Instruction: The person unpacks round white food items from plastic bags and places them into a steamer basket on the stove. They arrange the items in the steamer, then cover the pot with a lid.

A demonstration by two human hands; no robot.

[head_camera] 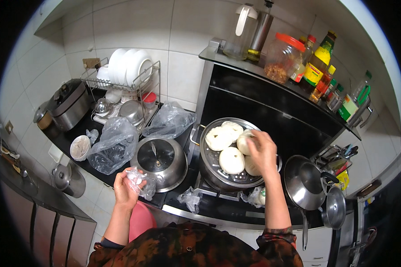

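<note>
My right hand (pixel 264 150) has its fingers on a white steamed bun (pixel 244 142) at the right of a metal steamer pot (pixel 205 167) on the stove. Several other buns, such as a round one (pixel 231 160), lie on the perforated steamer tray. Crumpled clear plastic (pixel 138 180) is in my left hand (pixel 127 188), which is over the counter edge, by the domed steel lid (pixel 173 170). A small plastic bag (pixel 190 199) lies in front of the pot. Another, with something pale inside (pixel 259 196), is partly behind my right forearm.
Large plastic bags (pixel 115 143), a bowl (pixel 80 148) and a dish rack (pixel 157 83) occupy the left counter, with an electric cooker (pixel 68 105) behind. A wok (pixel 304 183) and a smaller pan (pixel 334 207) sit at the right. Bottles and jars line the glass shelf (pixel 240 70) above.
</note>
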